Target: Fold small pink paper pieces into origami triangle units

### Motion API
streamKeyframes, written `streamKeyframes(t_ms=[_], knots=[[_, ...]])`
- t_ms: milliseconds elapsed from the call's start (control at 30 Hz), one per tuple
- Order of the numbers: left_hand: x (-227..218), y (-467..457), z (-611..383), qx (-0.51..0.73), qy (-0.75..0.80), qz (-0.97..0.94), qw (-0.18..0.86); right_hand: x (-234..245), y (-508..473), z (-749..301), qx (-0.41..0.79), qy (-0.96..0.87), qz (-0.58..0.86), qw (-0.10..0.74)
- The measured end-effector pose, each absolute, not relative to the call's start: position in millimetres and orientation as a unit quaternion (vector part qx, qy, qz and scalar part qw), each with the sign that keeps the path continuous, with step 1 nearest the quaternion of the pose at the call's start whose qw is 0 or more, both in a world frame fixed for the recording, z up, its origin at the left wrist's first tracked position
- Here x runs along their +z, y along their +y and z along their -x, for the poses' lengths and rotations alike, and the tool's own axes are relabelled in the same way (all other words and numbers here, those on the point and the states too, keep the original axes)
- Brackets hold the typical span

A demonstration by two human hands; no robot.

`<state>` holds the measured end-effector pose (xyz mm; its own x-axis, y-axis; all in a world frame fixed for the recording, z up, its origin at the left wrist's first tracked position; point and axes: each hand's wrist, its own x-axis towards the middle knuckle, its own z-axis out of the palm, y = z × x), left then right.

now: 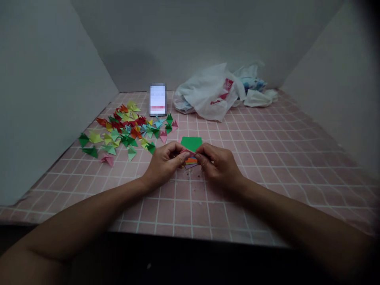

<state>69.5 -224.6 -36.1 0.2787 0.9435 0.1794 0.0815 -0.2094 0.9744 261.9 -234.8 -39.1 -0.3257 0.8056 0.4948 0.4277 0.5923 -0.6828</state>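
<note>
Both of my hands meet at the middle of the table, pinching a small folded piece of pink paper (187,151) between them. My left hand (166,161) grips its left side, thumb toward me, and my right hand (219,163) grips its right end. The fingers cover much of the fold, so its exact shape is hidden. Just behind and beneath the hands lies a stack of coloured paper (191,143), green on top, with orange, yellow and purple edges showing at the front.
Many folded paper cranes (128,140) in several colours spread over the table's left side. A lit phone (157,99) stands upright behind them. Crumpled white plastic bags (210,93) lie at the back. Pale walls enclose the pink checked tablecloth (285,166) at left, back and right.
</note>
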Motion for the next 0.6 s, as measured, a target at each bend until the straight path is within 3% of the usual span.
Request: streamKeyframes(t_ms=[100,300,600], knots=[[-38.4,-223.4,-69.6,0.448,0.404,-0.617,0.505,-42.7,-231.9,-262.9,0.256,-0.761,0.411,0.432],[-44.4,-222.9,-72.3,0.455,0.413,-0.582,0.532,-49.3,-229.7,-257.9,0.442,-0.680,0.398,0.428],[-47.8,-217.1,-72.0,0.452,0.414,-0.641,0.463,-50.4,-228.3,-255.9,0.442,-0.661,0.418,0.439]])
